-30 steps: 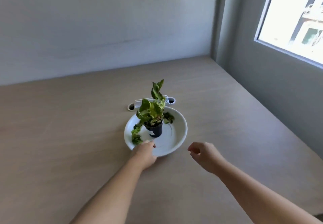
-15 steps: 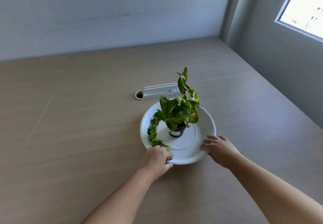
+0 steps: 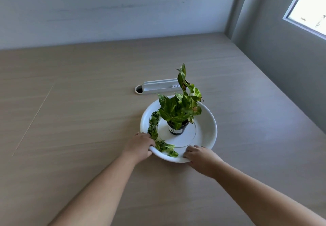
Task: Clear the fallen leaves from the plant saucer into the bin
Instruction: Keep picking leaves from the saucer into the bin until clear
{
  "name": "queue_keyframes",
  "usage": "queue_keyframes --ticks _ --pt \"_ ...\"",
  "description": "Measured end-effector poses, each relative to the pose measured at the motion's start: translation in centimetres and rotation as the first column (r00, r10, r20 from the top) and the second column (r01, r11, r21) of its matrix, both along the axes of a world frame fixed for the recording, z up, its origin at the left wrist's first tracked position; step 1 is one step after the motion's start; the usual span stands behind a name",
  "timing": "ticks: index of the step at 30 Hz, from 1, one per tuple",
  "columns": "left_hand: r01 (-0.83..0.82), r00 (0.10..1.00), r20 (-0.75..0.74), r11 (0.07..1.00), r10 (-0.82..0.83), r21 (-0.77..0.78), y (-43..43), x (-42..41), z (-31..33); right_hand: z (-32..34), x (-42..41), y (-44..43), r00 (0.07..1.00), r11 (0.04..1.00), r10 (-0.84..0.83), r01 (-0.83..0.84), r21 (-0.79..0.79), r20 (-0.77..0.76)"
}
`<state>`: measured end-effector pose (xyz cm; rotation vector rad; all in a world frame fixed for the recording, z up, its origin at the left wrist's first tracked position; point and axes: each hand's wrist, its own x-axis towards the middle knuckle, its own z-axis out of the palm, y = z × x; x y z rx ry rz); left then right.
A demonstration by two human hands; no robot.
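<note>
Left hand point(image 3: 139, 144) and right hand point(image 3: 199, 157) each grasp the saucer point(image 3: 209, 125) rim. Leaves point(image 3: 164, 146) between them lie uncleared; no bin in view.

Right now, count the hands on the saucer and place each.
2. The left hand grips the saucer at its near-left rim by the fallen leaves; the right hand holds its near rim, right of them.

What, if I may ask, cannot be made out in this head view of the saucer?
- Bin: outside the head view's frame.
- Left hand fingertips: hidden by its own back, so whether it grips the saucer or the leaves is unclear.
- Pot label: too small to read.
- Saucer's far rim: partly hidden by the plant.
- White strip, right end: behind the plant.
</note>
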<state>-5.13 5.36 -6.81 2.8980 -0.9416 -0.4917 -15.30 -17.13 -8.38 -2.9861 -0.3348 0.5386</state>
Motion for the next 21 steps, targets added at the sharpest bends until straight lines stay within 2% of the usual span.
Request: queue_keyframes --ticks 3,7,10,12,14,18,21 --pt "0.011 1.0 -0.026 0.999 -0.011 -0.034 -1.4 -1.7 -0.3 -0.1 0.9 -3.7 0.998 0.998 0.034 -0.031 -0.051 0.055" --pt "0.025 0.999 -0.029 0.999 -0.026 -0.045 -2.3 -2.6 -0.9 1.1 1.9 -4.8 0.992 0.994 -0.028 0.041 -0.104 0.124" --pt "-0.041 0.997 -0.067 0.999 0.04 -0.015 -1.5 -1.4 -0.4 1.7 1.0 -2.0 0.999 0.999 0.002 -0.005 0.051 0.053" --pt "-0.075 0.993 -0.092 0.997 0.073 -0.012 -1.0 -0.8 -0.2 1.4 0.1 -0.5 0.998 0.981 0.007 -0.018 0.193 0.059" --pt "-0.086 0.991 -0.105 0.996 0.083 -0.02 -1.0 -0.9 -0.2 1.2 0.0 -0.8 0.997 0.969 -0.034 0.015 0.247 0.073" --pt "-0.073 0.994 -0.087 0.996 0.068 -0.057 -2.5 -2.4 -0.3 1.7 0.8 -3.7 0.99 0.974 -0.132 0.138 0.179 -0.041" --pt "-0.171 0.975 -0.17 0.976 0.146 -0.139 -3.3 -2.7 -0.4 2.1 1.7 -4.3 0.986 0.983 -0.14 0.149 0.109 -0.087"
